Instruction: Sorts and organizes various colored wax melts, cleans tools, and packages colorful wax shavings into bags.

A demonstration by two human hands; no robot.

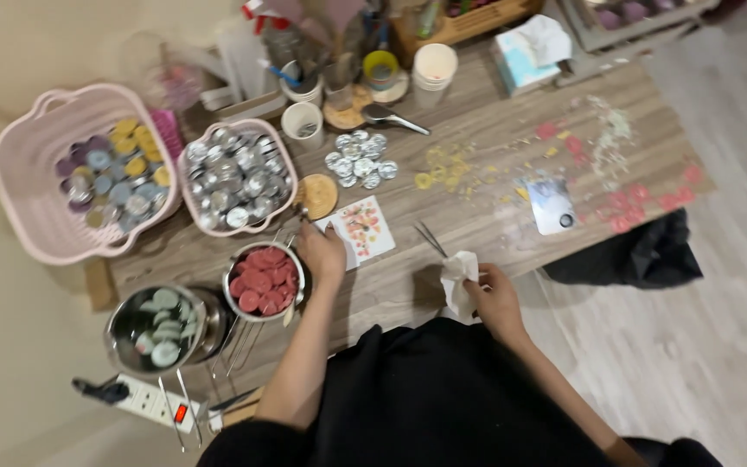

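My right hand (496, 298) grips a crumpled white tissue (458, 278) at the front edge of the wooden table (477, 186). My left hand (322, 252) rests on the table beside a metal bowl of red wax discs (262, 279), its fingers touching a small floral card (362, 227). Whether it holds something is unclear. Metal tweezers (430, 239) lie just beyond the tissue. A cluster of small metal cups (360, 159) sits further back.
A large pink basket of coloured discs (71, 173) and a smaller pink basket of metal cups (235, 177) stand at the left. A steel pot (156, 327) and a power strip (153, 402) lie near left. Wax scraps (616, 173), paper cups (433, 69) and a tissue box (525, 52) lie beyond.
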